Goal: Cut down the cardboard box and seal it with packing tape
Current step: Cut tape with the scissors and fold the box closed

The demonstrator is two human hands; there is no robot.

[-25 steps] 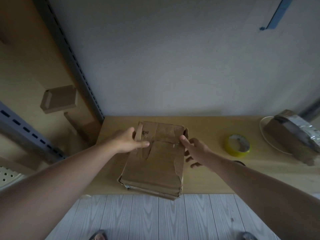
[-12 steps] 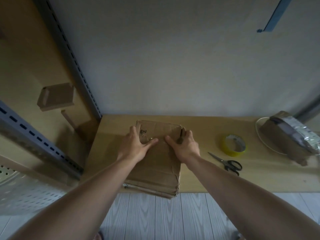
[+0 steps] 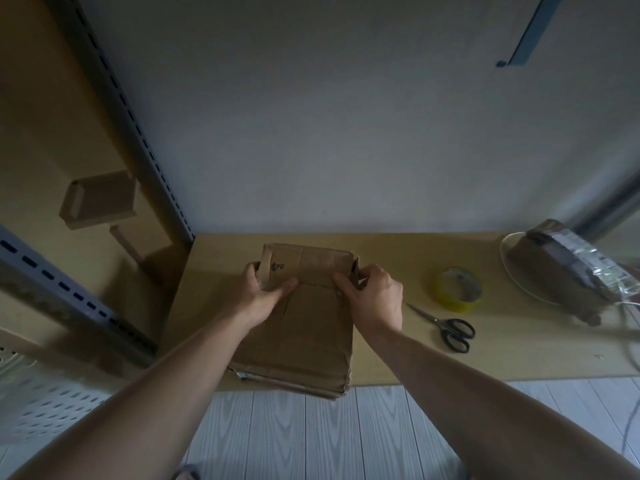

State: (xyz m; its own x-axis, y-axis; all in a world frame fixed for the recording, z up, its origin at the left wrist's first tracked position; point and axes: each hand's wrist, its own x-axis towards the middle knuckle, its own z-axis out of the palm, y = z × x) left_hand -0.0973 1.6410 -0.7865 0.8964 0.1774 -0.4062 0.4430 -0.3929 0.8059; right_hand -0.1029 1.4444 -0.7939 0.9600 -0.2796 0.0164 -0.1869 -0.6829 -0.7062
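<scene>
Both bare forearms reach forward and converge. Left hand [image 3: 266,294]: fingers curled round the side edge of the cardboard box [image 3: 298,337], thumb flat on its top, pointing toward the other hand. Right hand [image 3: 375,299]: mirrored grip (thumb on top, fingers round the opposite side edge), wrist straight.

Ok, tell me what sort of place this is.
Likely a packing or storage corner: a slotted metal shelving upright stands beside a wooden bench, which carries a cardboard box, with a yellow tape roll and scissors beside it.
</scene>
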